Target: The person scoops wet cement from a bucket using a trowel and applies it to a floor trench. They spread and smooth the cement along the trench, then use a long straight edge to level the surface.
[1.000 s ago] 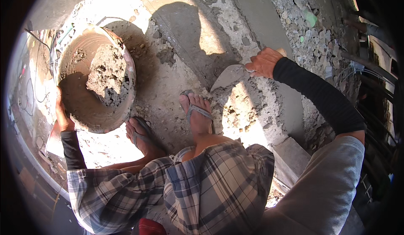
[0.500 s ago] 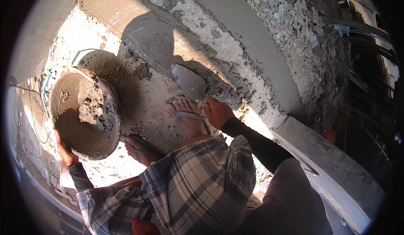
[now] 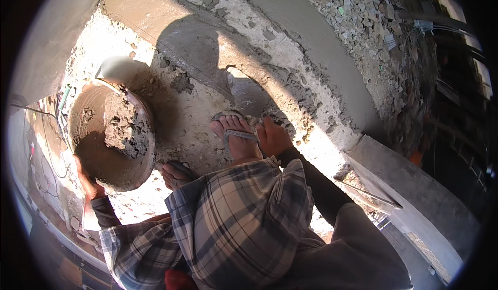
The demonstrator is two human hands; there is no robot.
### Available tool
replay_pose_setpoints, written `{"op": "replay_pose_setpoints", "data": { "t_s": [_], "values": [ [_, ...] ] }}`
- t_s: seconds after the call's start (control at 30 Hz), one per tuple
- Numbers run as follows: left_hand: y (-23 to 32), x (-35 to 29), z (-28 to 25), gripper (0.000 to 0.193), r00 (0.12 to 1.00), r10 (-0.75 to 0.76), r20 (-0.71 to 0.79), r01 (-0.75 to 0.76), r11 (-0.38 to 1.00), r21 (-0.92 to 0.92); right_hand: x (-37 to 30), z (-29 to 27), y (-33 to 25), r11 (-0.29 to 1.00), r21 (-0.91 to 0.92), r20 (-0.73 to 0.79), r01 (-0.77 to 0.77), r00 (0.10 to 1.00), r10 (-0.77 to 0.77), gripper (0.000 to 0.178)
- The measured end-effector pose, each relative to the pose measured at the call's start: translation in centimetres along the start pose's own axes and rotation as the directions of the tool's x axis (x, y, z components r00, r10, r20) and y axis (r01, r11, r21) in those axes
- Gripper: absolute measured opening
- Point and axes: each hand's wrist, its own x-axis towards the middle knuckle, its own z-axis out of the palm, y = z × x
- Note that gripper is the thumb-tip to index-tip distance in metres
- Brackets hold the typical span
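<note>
At the left is a round mortar pan (image 3: 87, 134), its inside smeared and a lump of grey-brown mortar (image 3: 122, 121) in it. My left hand (image 3: 90, 181) is closed on the pan's near-left rim. Just beyond my right foot (image 3: 239, 135), my right hand (image 3: 275, 137) grips a trowel; its handle is mostly hidden by the fingers. The grey trowel blade (image 3: 249, 92) points away from me, close over the wet strip of mortar (image 3: 189, 43) on the ground. Sunlight catches part of the blade.
A thin string line (image 3: 136, 33) runs along the wet strip. Beyond lie a second smooth mortar band (image 3: 316, 41) and broken rubble (image 3: 371, 15). A concrete ledge (image 3: 410, 181) stands at the right. Hoses and cables (image 3: 61, 105) lie left of the pan.
The trowel blade has moved a little right and away from me, into the edge of the sunlight. My left hand stays on the pan's rim. The whole view has shifted slightly.
</note>
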Motion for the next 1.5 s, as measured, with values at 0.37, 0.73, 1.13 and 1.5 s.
{"op": "replay_pose_setpoints", "data": {
  "t_s": [0.37,0.73,1.13,1.5],
  "values": [
    [-0.2,-0.2,-0.7,0.069,0.998,0.018,-0.054,-0.019,1.000,-0.018,-3.7,-1.6,5.5,0.971,-0.096,-0.137,-0.220,0.969,0.206,0.028],
    [-0.1,-1.1,0.1,0.066,0.993,0.040,-0.110,-0.039,0.999,0.012,-2.3,-0.3,8.1,0.842,0.140,-0.040,-0.522,0.846,0.531,0.044],
    [-1.6,-0.2,-1.1,0.068,0.992,0.088,-0.096,-0.080,0.994,0.079,12.1,5.1,-13.7,0.276,0.857,0.377,-0.435,0.895,0.239,0.037],
    [-1.4,-0.4,-0.3,0.069,0.976,0.089,-0.198,-0.058,0.986,0.153,25.3,-5.0,-13.6,0.881,0.458,0.394,-0.118,0.915,-0.082,0.034]
  ]
}}
